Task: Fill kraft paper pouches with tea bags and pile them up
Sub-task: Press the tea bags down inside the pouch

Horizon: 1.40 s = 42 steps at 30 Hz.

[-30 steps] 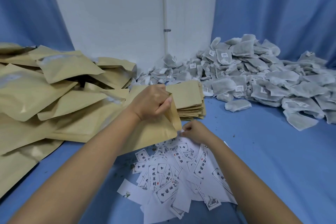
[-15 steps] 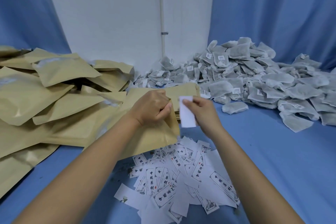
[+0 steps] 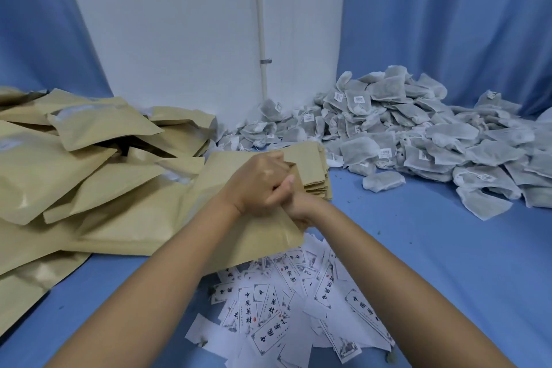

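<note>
At centre frame, one kraft pouch (image 3: 268,239) is held just above the blue cloth (image 3: 433,278), its lower corner hanging over the near slips. From my remote seat I see the left hand (image 3: 257,182) gripping the pouch at its upper edge, fingers curled round the paper. The right hand (image 3: 298,207) goes in at that same edge; only its heel and wrist show. Its fingers are hidden behind the left hand and the paper, so I cannot tell whether they are spread or closed on anything. The two hands touch.

Just behind the hands: a stack of flat pouches (image 3: 310,158), edges squared, lying on the cloth.

Left of the hands: a pile of pouches (image 3: 89,173), loose and overlapping, running to the frame edge. The held pouch lies against its near side.

Right and behind: a heap of tea bags (image 3: 418,134), grey-white with small tags, spread along the back. One single tea bag (image 3: 383,182) lies just apart from the heap's near edge.

Below the forearms: printed paper slips (image 3: 283,308), scattered, some face up with black characters, some blank side up.

Backdrop: a white wall (image 3: 179,39) with a thin vertical pipe (image 3: 260,24), blue curtain on both sides.
</note>
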Each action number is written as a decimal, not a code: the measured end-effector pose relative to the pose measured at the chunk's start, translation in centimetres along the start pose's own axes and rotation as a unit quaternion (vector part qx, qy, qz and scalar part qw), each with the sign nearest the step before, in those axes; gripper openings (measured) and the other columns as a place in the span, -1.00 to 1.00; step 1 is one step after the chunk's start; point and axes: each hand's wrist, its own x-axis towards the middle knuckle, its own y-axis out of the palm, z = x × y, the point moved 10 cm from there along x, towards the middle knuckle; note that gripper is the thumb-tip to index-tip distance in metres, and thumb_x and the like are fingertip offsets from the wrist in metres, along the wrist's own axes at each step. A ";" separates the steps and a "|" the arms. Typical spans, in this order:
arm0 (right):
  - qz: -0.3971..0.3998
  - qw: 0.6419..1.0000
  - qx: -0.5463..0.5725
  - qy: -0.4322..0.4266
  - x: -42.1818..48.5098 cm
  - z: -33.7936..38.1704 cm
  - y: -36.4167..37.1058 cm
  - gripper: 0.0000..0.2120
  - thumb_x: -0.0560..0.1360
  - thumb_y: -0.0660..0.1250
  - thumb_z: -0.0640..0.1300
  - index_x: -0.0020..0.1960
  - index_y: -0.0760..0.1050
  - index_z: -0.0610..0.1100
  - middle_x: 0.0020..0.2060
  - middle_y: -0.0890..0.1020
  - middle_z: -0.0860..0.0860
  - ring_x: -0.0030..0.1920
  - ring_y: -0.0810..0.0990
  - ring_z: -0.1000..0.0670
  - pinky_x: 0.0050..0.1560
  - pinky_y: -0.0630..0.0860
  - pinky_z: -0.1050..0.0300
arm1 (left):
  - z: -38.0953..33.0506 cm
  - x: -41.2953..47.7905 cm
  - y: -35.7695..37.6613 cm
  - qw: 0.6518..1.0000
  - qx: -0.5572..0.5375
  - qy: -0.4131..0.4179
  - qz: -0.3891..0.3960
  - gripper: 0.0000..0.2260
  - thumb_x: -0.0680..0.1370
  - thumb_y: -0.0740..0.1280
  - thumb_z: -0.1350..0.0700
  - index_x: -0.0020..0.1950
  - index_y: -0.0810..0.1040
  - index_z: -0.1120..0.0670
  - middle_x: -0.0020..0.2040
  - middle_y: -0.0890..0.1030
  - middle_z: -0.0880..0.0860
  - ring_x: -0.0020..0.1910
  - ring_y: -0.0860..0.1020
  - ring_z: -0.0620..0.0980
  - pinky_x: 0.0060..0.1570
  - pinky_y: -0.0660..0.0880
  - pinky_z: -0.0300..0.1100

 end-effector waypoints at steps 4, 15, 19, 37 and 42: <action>-0.278 0.939 0.201 -0.035 -1.9 -1.7 -6.9 -0.83 0.55 0.17 -0.31 -0.03 0.54 -0.20 -0.17 0.62 -0.07 -0.20 0.58 0.08 -0.16 0.50 0.33 | 1.9 -0.4 -2.3 0.998 0.025 -0.031 -0.049 -0.61 0.51 0.08 0.24 -0.54 0.30 0.22 -0.56 0.30 0.14 -0.55 0.21 0.02 -0.39 0.27 -0.11; -0.038 0.767 0.622 0.154 -0.4 -5.0 -1.8 -0.59 0.51 0.27 0.09 -0.45 0.43 -0.09 -0.59 0.48 0.02 -0.49 0.54 0.05 -0.38 0.49 0.24 | -2.5 1.3 4.7 0.997 -0.003 0.040 0.068 -0.64 0.47 0.14 0.17 -0.51 0.46 0.21 -0.51 0.48 0.17 -0.50 0.42 0.11 -0.23 0.46 -0.09; -0.052 0.756 0.629 0.174 0.0 -6.6 -2.6 -0.72 0.55 0.25 -0.07 -0.31 0.40 -0.12 -0.51 0.39 -0.05 -0.42 0.41 0.03 -0.33 0.37 0.26 | -4.0 0.6 6.7 0.983 0.059 0.105 0.135 -0.72 0.43 0.19 0.20 -0.48 0.47 0.19 -0.46 0.47 0.13 -0.42 0.40 0.10 -0.15 0.46 0.03; -0.371 0.626 0.678 0.103 0.0 -18.6 -1.5 -0.75 0.64 0.10 -0.15 0.26 0.39 -0.20 0.12 0.56 -0.13 0.04 0.57 -0.06 0.01 0.54 0.08 | 9.1 -16.9 14.3 0.383 -0.647 -0.588 -0.300 -0.72 0.46 0.32 0.38 0.17 0.46 0.35 0.01 0.65 0.27 -0.01 0.63 0.20 -0.07 0.62 -0.06; -0.405 0.758 0.463 0.214 -2.7 -20.9 -3.1 -0.75 0.57 0.24 -0.17 -0.28 0.44 -0.15 -0.40 0.50 -0.02 -0.50 0.49 0.16 -0.48 0.46 0.34 | 10.9 -19.1 13.4 0.513 -0.490 -0.649 -0.276 -0.71 0.45 0.34 0.45 0.12 0.51 0.22 -0.01 0.65 0.13 -0.09 0.64 0.01 -0.15 0.60 -0.23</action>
